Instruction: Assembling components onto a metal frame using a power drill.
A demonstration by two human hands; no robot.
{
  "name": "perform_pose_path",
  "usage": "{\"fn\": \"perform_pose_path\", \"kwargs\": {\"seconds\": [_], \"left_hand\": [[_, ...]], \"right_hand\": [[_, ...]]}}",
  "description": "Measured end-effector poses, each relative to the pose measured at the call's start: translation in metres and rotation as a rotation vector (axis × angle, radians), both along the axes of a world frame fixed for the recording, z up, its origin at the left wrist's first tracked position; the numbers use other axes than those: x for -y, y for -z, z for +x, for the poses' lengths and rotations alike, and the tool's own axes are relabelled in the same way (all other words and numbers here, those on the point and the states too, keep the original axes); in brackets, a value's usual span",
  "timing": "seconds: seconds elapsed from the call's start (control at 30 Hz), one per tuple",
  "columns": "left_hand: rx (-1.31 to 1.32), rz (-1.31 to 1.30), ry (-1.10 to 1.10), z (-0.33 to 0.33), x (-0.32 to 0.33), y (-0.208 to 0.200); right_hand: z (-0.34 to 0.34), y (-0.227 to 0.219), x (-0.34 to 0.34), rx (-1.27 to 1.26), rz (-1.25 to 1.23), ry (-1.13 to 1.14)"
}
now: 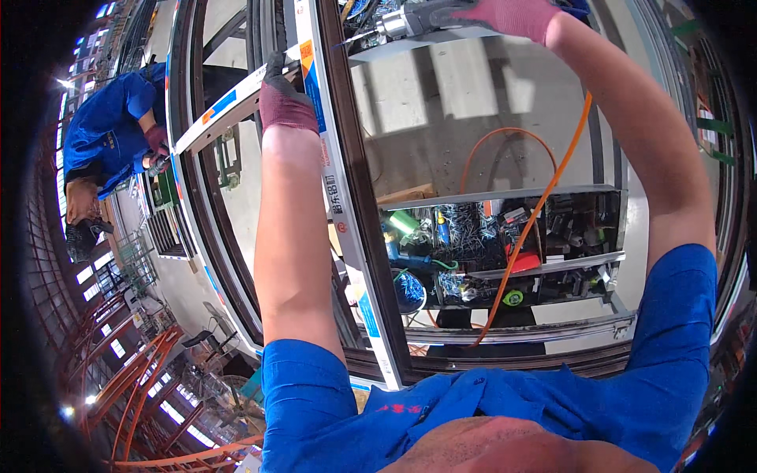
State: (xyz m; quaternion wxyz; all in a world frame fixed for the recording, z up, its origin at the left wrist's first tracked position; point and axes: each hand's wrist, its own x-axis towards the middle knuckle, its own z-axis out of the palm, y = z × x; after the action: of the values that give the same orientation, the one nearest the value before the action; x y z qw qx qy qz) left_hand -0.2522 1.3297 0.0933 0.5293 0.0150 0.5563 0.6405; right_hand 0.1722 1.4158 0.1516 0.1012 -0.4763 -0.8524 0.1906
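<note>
My left hand, in a maroon glove with dark fingers, is closed around the short crossbar where it meets a long upright bar of a metal window frame. Printed protective film covers both bars. At the top, my right hand, gloved in maroon, grips a drill with a silver nose. The drill's long thin bit points left, its tip at or close to the side of the upright bar; I cannot tell whether they touch. The top edge of the picture cuts off part of the right hand and the drill.
An open tray of screws, small parts and tools lies below the frame, beside a small tub of screws. An orange hose loops across the opening. At left, a co-worker in blue bends over the frame's far side, gloved hands on a tool.
</note>
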Motion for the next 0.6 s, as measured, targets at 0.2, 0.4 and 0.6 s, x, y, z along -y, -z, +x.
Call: {"fn": "perform_pose_path", "kwargs": {"seconds": [0.2,0.4,0.6], "left_hand": [[-0.166,-0.103,-0.078,0.011,-0.006,-0.005],[-0.18,-0.096,-0.054,0.027,0.0,-0.009],[-0.033,-0.084,0.009,0.04,-0.002,-0.016]], "right_hand": [[0.016,0.02,-0.006,-0.603,0.146,-0.38],[-0.016,0.001,0.013,0.084,0.11,0.001],[-0.016,-0.01,0.033,0.013,0.118,0.061]]}}
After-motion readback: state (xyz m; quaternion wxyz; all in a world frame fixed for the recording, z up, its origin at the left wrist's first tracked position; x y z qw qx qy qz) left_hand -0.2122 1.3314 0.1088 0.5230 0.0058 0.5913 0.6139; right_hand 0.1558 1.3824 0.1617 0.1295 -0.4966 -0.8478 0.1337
